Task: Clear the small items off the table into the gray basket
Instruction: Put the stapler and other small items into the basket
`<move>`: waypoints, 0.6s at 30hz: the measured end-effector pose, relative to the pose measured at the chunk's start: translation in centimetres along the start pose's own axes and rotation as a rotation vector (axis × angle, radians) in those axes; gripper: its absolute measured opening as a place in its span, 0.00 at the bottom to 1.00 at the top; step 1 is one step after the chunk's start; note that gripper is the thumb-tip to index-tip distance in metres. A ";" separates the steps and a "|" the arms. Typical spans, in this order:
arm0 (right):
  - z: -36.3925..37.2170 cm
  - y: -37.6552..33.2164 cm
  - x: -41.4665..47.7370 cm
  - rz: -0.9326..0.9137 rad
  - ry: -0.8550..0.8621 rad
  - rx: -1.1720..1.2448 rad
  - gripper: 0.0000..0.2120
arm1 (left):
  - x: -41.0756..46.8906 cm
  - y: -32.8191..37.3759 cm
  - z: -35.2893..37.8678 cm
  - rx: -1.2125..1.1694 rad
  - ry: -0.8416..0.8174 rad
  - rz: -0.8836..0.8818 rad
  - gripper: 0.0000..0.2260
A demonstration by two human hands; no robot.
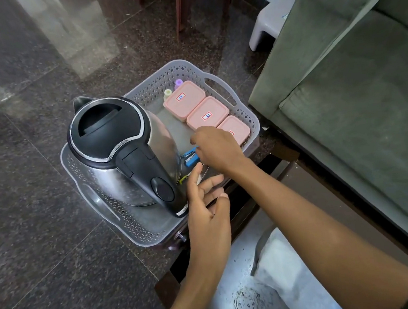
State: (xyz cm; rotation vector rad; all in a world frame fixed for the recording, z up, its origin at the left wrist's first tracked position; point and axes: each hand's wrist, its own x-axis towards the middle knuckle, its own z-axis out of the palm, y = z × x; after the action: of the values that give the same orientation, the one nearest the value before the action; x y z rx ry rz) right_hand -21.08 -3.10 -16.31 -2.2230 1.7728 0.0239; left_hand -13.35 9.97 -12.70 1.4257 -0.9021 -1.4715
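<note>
Gray basket: centre of frame, sitting on the far end of the dark-framed, glass-topped worktop, with its left part out over the floor.

Contents:
- Steel kettle with black lid and handle, upright, filling the left half of the basket.
- Three pink lidded boxes in a row along the right wall: the far one and the middle one each show a red-bordered label. The near one is partly under the right hand.
- Two small bottles at the far end, just beside the far pink box: one yellow-capped, one purple-capped.
- Blue stapler on the basket bottom, between the kettle and the right hand.
- A small yellow-green item near the kettle's handle; too small to identify.

Right hand: reached in over the basket, fingers bent downward, fingertips at the stapler. Cannot tell whether the grip pinches it or only touches it.

Left hand: grip released, fingers spread and relaxed, holding nothing. It hovers at the basket's near-right edge, close to the kettle's handle.

Surroundings: green sofa on the right; white plastic stool at upper right.
</note>
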 end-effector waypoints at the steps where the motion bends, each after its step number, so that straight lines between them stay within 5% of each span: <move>1: -0.2 0.3 -0.5 0.019 0.051 0.087 0.12 | -0.1 -0.1 -0.1 0.000 0.001 -0.001 0.24; 7: -1.4 4.1 -8.0 0.299 0.545 0.542 0.08 | -0.4 -0.5 0.5 0.030 -0.026 -0.005 0.19; 18: 4.2 6.9 -29.3 0.743 0.706 0.794 0.07 | -8.4 -6.2 6.9 0.286 -0.344 -0.026 0.18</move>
State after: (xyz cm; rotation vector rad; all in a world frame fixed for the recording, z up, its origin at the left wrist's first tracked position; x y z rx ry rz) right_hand -34.02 24.45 -16.14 -0.9809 2.2680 -1.1865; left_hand -21.19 19.50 -14.90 1.4097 -1.3559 -1.6894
